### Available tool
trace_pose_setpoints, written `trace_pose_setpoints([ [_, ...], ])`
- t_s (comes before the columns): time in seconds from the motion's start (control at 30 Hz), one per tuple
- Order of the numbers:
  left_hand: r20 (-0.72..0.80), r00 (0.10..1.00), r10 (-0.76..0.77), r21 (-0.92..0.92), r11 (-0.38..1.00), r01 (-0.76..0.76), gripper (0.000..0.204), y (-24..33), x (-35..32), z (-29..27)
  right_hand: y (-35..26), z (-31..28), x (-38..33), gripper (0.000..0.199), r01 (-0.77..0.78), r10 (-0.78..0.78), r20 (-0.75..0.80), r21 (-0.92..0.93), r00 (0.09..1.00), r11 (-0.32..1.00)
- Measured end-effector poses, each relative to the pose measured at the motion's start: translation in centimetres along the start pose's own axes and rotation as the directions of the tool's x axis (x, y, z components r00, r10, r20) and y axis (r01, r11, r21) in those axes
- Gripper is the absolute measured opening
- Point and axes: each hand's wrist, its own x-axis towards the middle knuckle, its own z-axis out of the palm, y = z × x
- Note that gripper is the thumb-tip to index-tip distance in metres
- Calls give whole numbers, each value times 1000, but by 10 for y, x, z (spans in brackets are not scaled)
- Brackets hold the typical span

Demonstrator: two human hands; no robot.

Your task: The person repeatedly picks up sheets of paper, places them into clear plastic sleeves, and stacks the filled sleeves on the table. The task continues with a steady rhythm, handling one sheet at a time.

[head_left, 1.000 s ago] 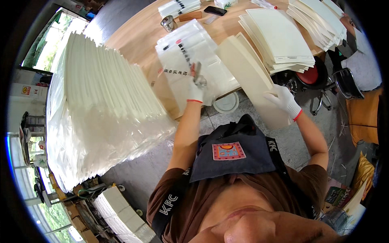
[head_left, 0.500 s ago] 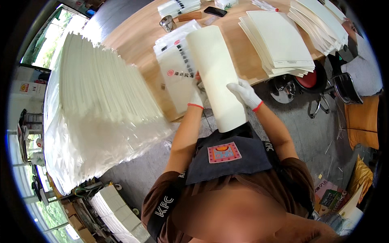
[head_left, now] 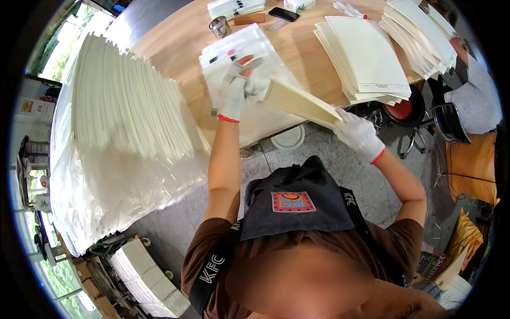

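My right hand (head_left: 359,134), in a white knit glove with a red cuff, grips the near end of a bent cream paper sheet or thin stack (head_left: 305,105). The paper is tilted, its far end close to my left hand (head_left: 239,87). That hand wears a matching glove with some bare fingertips showing. Its fingers are bent at the raised film of a clear plastic bag (head_left: 281,66), seemingly pinching it; the exact grip is partly hidden. The bag lies on top of a pile of printed clear bags (head_left: 212,58) on the wooden table (head_left: 175,58).
A tall, plastic-wrapped paper stack (head_left: 122,106) stands at left. Fanned cream sheets (head_left: 369,53) lie at the table's right, with another pile (head_left: 419,32) beside a seated person (head_left: 473,101). A metal cup (head_left: 219,26), wooden block (head_left: 249,19) and phone (head_left: 284,14) lie at the back.
The paper has swung from roughly upright before me to a slant over the bags. My left hand has let go of it and moved forward to the bag; my right hand has shifted right.
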Motion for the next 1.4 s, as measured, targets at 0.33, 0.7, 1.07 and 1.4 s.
trace_pose_setpoints([
  [0.33,364,915,176,554,748,-365,29,-15,-144,54,-1,3,57,47,-435,-1,458,846,889,-309],
  [0.7,243,949,202,725,612,-316,25,-1,-75,97,-94,77,94,46,-276,249,156,192,956,942],
  [1.07,-259,960,108,914,349,208,15,-78,-184,-3,-28,132,53,26,-378,386,101,-83,917,922],
  [1.4,-133,982,135,901,429,63,16,-24,-307,15,-87,73,-74,15,-176,183,504,-62,844,982],
])
